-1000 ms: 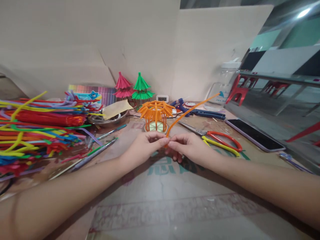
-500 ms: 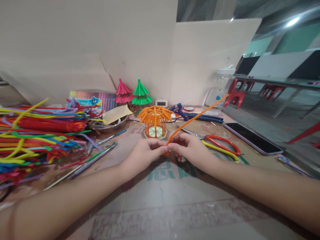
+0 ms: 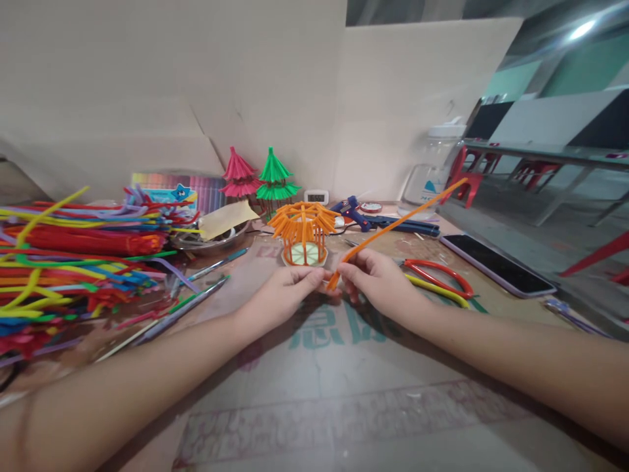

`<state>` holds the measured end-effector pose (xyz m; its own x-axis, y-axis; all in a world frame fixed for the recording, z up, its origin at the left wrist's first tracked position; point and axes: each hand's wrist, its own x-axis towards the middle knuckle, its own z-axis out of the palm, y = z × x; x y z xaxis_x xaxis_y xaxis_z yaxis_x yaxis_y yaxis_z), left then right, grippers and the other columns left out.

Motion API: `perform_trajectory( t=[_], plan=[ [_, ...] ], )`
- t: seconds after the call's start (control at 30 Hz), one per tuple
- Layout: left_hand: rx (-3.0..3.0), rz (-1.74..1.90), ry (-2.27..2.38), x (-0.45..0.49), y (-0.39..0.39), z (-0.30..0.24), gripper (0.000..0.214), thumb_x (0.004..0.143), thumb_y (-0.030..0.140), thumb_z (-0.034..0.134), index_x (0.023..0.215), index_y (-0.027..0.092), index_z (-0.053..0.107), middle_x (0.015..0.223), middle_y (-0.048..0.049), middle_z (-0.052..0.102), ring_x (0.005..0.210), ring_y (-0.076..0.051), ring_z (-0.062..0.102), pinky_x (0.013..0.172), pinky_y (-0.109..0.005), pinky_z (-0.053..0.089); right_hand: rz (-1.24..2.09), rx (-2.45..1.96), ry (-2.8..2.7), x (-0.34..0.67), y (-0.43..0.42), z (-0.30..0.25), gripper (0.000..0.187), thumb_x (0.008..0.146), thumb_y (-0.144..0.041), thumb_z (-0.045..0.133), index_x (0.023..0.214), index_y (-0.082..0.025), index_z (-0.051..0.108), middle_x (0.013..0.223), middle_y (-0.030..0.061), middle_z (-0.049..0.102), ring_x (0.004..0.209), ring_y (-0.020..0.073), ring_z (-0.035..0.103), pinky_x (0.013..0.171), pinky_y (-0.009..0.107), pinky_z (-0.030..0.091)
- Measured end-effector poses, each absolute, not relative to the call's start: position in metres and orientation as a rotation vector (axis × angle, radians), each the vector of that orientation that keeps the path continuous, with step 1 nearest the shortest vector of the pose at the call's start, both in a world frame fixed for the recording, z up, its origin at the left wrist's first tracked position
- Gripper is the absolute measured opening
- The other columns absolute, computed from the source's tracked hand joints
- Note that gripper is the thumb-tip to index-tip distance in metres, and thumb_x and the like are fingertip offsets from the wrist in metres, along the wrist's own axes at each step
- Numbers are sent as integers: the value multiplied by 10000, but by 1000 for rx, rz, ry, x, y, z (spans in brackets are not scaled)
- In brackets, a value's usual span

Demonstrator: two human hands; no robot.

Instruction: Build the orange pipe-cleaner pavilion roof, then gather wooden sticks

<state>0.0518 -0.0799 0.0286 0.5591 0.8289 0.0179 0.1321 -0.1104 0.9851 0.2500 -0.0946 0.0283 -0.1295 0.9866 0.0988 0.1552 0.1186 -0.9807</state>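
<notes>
My right hand [image 3: 376,282] pinches an orange pipe cleaner [image 3: 398,223], which slants up to the right; its lower end sticks out past the fingertips on the left. Close beside that end, my left hand [image 3: 285,292] has thumb and forefinger pressed together. Whatever may be between them is too small to make out. Just beyond both hands stands a small orange pavilion [image 3: 303,226] of pipe cleaners, with posts and a pale round floor. Pliers with red and yellow handles [image 3: 437,275] lie right of my right hand, partly hidden by it.
Bundles of coloured pipe cleaners [image 3: 83,262] cover the left side. Behind are a metal bowl [image 3: 211,242], a pink tower [image 3: 238,174], a green tower [image 3: 275,177], a small digital clock [image 3: 316,197], a blue glue gun [image 3: 354,213] and a bottle [image 3: 432,170]. A phone [image 3: 496,264] lies right.
My hands have drawn slightly apart. The pipe cleaner has shifted right with my right hand, and its lower end now shows between the hands. The view has tilted a little.
</notes>
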Motion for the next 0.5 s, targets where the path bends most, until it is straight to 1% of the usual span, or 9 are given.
perform_trajectory(
  t=[0.07, 0.13, 0.2, 0.27, 0.37, 0.5],
  plan=[
    [1573, 713, 824, 52, -79, 27, 364, 930, 465, 729, 1065, 142, 829, 1047, -116, 850, 977, -227, 788, 959, -345, 592, 1121, -1183, -1470, 252, -92, 27, 180, 892, -352, 681, 832, -207, 594, 583, -59, 583, 459, 111, 550, 462, 235, 443],
    [1557, 694, 820, 52, -79, 26, 361, 880, 378, 794, 1167, 160, 809, 1114, -108, 844, 1004, -226, 787, 966, -350, 596, 1126, -1176, -1474, 253, -91, 27, 196, 895, -364, 684, 829, -203, 595, 584, -56, 588, 462, 108, 552, 470, 235, 453],
    [1553, 686, 825, 53, -80, 26, 365, 853, 297, 808, 1200, 183, 797, 1131, -88, 843, 1009, -217, 788, 963, -345, 599, 1152, -1166, -1464, 253, -91, 26, 222, 893, -385, 692, 822, -205, 584, 587, -53, 596, 462, 104, 550, 468, 231, 454],
    [1571, 687, 828, 54, -82, 27, 295, 862, 260, 783, 1148, 192, 807, 1099, -66, 848, 988, -203, 789, 960, -336, 598, 1185, -1150, -1455, 252, -91, 25, 248, 889, -410, 705, 823, -209, 573, 587, -55, 594, 466, 102, 547, 465, 227, 454],
    [1615, 696, 814, 56, -85, 29, 184, 868, 261, 753, 1025, 192, 819, 1022, -44, 852, 925, -189, 782, 929, -325, 602, 1193, -1133, -1456, 251, -93, 26, 247, 883, -407, 715, 836, -212, 571, 587, -62, 578, 472, 102, 546, 463, 223, 454],
    [1676, 702, 875, 56, -87, 31, 130, 866, 280, 732, 901, 183, 811, 927, -39, 840, 842, -182, 758, 847, -313, 601, 1170, -1132, -1486, 249, -99, 29, 225, 883, -395, 708, 846, -215, 578, 594, -58, 576, 474, 105, 541, 456, 229, 448]
  ],
)
